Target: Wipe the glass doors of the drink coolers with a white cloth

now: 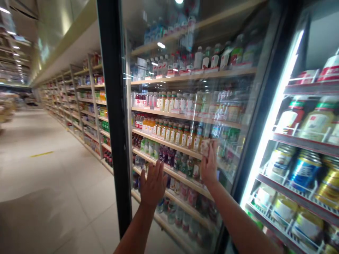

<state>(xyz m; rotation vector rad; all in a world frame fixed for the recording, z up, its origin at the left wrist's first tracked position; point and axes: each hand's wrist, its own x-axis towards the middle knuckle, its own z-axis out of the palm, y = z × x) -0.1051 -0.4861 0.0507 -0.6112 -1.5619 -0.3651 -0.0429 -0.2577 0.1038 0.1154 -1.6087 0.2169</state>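
A glass cooler door (185, 83) with a dark frame stands swung out in front of me. My left hand (153, 184) is at the glass with its fingers stretched out, holding nothing; whether the palm touches the pane I cannot tell. Higher and to the right, my right hand (209, 165) presses a crumpled light-coloured cloth (205, 146) against the glass. Part of the cloth is hidden behind the fingers. Through the pane, rows of bottles (169, 132) show on wooden shelves.
At the right is the lit cooler interior, with bottles (319, 120) and cans (305, 171) on wire-fronted shelves (304, 141). Long store shelves (76, 95) run back on the left beside a tiled floor (69, 176). The door's dark edge (112, 116) stands upright left of my hands.
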